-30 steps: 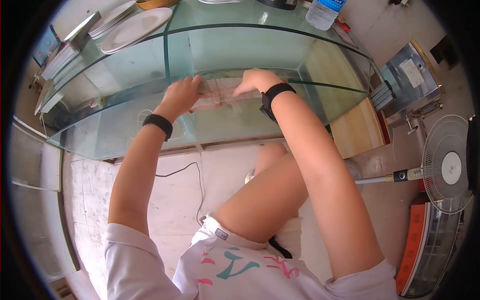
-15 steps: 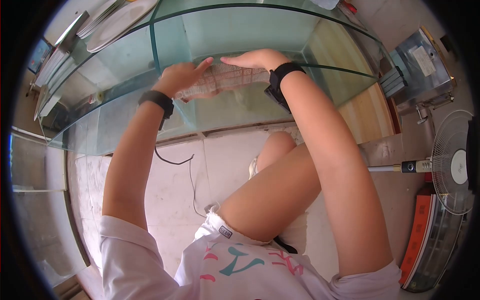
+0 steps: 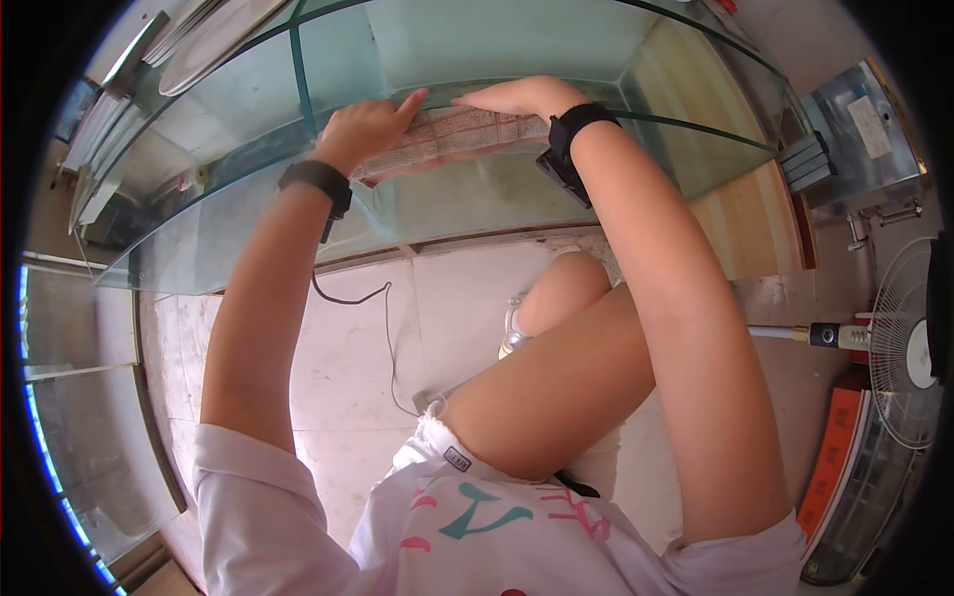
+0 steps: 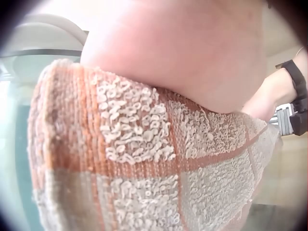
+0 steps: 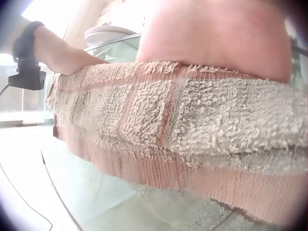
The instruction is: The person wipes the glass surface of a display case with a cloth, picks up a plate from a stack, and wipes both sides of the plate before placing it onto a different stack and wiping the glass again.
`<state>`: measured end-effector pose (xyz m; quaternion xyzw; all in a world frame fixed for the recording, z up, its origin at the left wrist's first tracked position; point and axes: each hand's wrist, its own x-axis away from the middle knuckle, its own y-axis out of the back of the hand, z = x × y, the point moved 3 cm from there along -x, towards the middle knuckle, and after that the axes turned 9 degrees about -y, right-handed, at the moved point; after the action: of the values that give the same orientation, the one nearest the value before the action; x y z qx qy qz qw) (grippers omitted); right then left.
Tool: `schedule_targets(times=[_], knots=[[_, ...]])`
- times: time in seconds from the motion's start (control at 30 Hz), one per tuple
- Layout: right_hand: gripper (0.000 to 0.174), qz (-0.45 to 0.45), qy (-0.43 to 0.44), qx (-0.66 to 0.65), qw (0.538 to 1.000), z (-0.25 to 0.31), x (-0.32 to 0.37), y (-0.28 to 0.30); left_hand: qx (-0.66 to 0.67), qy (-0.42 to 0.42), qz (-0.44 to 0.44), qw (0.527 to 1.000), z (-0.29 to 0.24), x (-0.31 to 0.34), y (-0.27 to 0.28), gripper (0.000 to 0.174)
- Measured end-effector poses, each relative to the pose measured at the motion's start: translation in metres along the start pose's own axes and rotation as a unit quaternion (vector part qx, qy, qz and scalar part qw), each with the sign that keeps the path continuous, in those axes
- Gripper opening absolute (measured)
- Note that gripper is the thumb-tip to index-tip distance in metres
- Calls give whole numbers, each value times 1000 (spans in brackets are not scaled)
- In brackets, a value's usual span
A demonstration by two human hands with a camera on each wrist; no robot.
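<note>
A checked, looped-pile cloth in beige and reddish brown stretches along the near glass of the tank. My left hand grips its left part, thumb pointing right. On its right part lies my right hand, thumb pointing left, fingers bent over the far side and mostly hidden. In the left wrist view, the heel of my left hand presses on the cloth's upper fold. The right wrist view shows my right hand against the cloth's top, with the lower edge hanging down.
White plates are stacked at the upper left. Wooden board and a metal box stand at right, above a fan. A black cable runs over the floor tiles beside my bent leg.
Both hands have shifted along the cloth, the left thumb now stretched out toward the right one. The head view has moved, so the tank sits higher and the bottle has left the picture.
</note>
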<state>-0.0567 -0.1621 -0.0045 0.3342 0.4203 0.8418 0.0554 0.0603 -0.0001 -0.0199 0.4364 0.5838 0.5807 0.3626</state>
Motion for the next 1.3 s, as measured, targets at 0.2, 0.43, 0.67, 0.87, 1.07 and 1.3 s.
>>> schedule_targets(times=[0.2, 0.43, 0.67, 0.87, 1.07, 1.3], knots=[[68, -63, -70, -19, 995, 4, 26, -1, 30, 12, -56, 998, 2, -3, -3, 71], [67, -197, -118, 40, 973, -7, 11, -15, -13, 41, -82, 996, -11, 5, 2, 61], [51, -456, -64, 81, 884, 8, 50, -35, 25, 103, -80, 991, -30, 24, 19, 53], [37, -585, 90, 24, 805, -8, 57, -49, -14, 2, -213, 977, -31, 46, 12, 33], [27, -562, 141, -34, 814, -13, 58, -46, 58, -92, -404, 908, -40, 75, 12, 22], [17, -585, 129, -62, 798, -12, 89, -38, 703, 144, -237, 655, -32, 96, -45, 44]])
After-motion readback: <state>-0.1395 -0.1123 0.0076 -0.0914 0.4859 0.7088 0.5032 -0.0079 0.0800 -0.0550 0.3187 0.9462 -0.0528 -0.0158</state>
